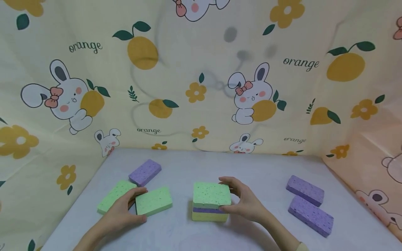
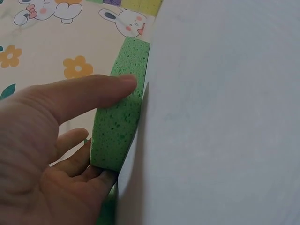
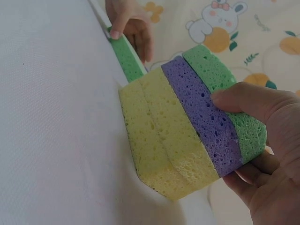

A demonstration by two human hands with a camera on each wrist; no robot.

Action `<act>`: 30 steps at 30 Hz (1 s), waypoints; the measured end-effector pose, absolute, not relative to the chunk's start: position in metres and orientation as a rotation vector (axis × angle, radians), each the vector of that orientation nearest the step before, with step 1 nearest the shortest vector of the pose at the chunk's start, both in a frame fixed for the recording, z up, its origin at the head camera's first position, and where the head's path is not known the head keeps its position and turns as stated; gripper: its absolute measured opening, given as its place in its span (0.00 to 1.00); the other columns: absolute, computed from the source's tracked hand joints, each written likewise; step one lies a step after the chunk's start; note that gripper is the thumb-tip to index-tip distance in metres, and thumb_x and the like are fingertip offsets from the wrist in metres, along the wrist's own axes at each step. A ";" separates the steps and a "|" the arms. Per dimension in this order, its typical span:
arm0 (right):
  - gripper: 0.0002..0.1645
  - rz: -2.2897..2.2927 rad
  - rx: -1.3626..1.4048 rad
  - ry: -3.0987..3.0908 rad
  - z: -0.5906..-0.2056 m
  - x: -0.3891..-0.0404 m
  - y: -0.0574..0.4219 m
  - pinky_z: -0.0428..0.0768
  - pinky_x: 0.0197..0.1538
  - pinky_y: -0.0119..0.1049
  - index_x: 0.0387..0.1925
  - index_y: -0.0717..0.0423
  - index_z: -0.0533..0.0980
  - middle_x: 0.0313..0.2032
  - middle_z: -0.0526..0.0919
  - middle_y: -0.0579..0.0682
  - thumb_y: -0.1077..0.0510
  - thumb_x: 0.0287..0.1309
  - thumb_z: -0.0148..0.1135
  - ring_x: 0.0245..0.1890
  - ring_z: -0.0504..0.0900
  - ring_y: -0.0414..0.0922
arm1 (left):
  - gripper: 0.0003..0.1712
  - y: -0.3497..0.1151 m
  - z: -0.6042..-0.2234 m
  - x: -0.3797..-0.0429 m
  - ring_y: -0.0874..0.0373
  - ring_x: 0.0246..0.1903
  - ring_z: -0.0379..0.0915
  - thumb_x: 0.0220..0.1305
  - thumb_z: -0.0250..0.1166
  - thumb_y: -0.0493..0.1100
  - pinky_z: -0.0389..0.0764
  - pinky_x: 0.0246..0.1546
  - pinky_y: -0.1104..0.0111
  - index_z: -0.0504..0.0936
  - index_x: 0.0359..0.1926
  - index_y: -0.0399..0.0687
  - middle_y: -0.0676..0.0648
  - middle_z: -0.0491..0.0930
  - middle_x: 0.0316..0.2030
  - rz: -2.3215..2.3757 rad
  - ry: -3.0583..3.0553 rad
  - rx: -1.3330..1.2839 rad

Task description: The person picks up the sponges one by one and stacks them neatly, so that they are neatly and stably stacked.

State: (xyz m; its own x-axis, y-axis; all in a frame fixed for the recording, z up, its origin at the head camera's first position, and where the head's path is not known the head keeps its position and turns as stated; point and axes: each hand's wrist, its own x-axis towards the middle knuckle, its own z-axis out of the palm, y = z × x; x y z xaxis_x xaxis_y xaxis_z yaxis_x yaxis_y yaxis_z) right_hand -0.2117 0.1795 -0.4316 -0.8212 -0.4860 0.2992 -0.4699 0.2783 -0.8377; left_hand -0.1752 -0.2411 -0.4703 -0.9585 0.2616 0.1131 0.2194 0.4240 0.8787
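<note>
My left hand (image 1: 120, 209) holds a green sponge (image 1: 154, 201) by its left end, low at the table. In the left wrist view, the thumb lies along that sponge's speckled side. To the right stands a stack with a green sponge (image 1: 211, 194) on top, a purple sponge (image 3: 201, 115) under it, and two yellow sponges (image 3: 159, 136) at the bottom. My right hand (image 1: 243, 200) grips the stack's upper part from the right. Its thumb (image 3: 229, 99) crosses the seam between purple and green, while the other fingers are partly hidden behind.
Another green sponge (image 1: 116, 197) lies partly behind the left hand, with a purple sponge (image 1: 145, 172) beyond it. Two more purple sponges (image 1: 305, 190) lie on the right of the white table (image 1: 182, 167). A rabbit-and-orange patterned cloth (image 1: 176, 80) rises behind and along the sides.
</note>
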 end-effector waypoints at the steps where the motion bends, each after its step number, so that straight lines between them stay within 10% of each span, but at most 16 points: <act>1: 0.50 -1.631 -0.935 2.500 -0.432 -0.212 0.180 0.73 0.63 0.37 0.65 0.50 0.68 0.57 0.77 0.46 0.60 0.38 0.82 0.58 0.75 0.48 | 0.52 -0.241 -0.470 -0.175 0.43 0.68 0.57 0.43 0.82 0.44 0.56 0.67 0.62 0.66 0.67 0.35 0.38 0.69 0.64 1.603 2.617 0.459; 30: 0.49 -1.626 -0.909 2.497 -0.432 -0.211 0.181 0.73 0.62 0.36 0.64 0.50 0.68 0.57 0.78 0.45 0.59 0.39 0.82 0.56 0.77 0.48 | 0.49 -0.240 -0.471 -0.175 0.45 0.67 0.59 0.45 0.81 0.48 0.58 0.67 0.60 0.68 0.66 0.40 0.42 0.70 0.63 1.618 2.591 0.390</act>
